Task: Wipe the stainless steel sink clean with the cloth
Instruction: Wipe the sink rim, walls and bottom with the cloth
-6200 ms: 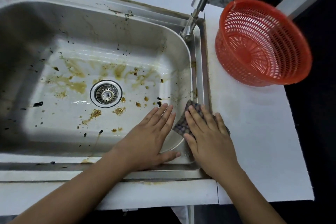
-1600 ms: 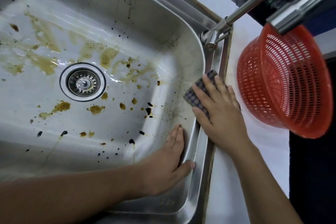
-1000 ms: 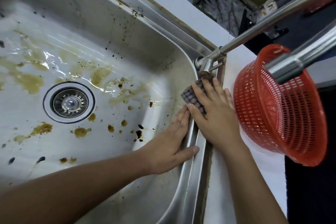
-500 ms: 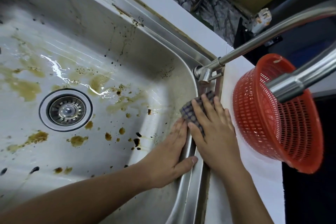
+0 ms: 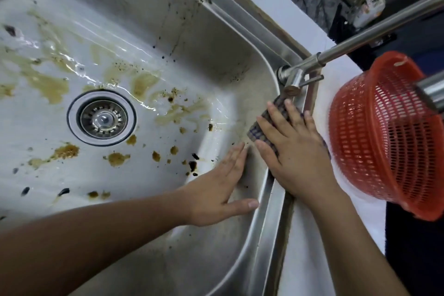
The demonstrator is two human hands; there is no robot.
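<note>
The cloth (image 5: 260,128), a small checked pad, lies under the right hand (image 5: 292,149) on the right rim of the sink (image 5: 262,243), its far end reaching almost to the base of the tap (image 5: 292,77). That hand is spread flat, fingers together and extended, pressing the cloth down rather than gripping it. The rim runs near to far, and the hand and cloth lie along the same line, so a stroke along that axis appears to be the step in hand.

The left hand (image 5: 221,187) is also open and flat, holding nothing, braced against the inner right wall of the basin, with its fingertips just beside the near edge of the cloth. The right hand is therefore the working one.

The soiling that matters most lies to the left of both hands: brown smears and dark specks cover the basin floor around the drain strainer (image 5: 102,118), with a film of water over the far part. Most of the job looks undone, and the cloth will have to travel left and down off the rim to reach it.

On the white surface (image 5: 305,269) to the right stands an orange perforated basket (image 5: 386,134), close to the right hand; it appears empty.
</note>
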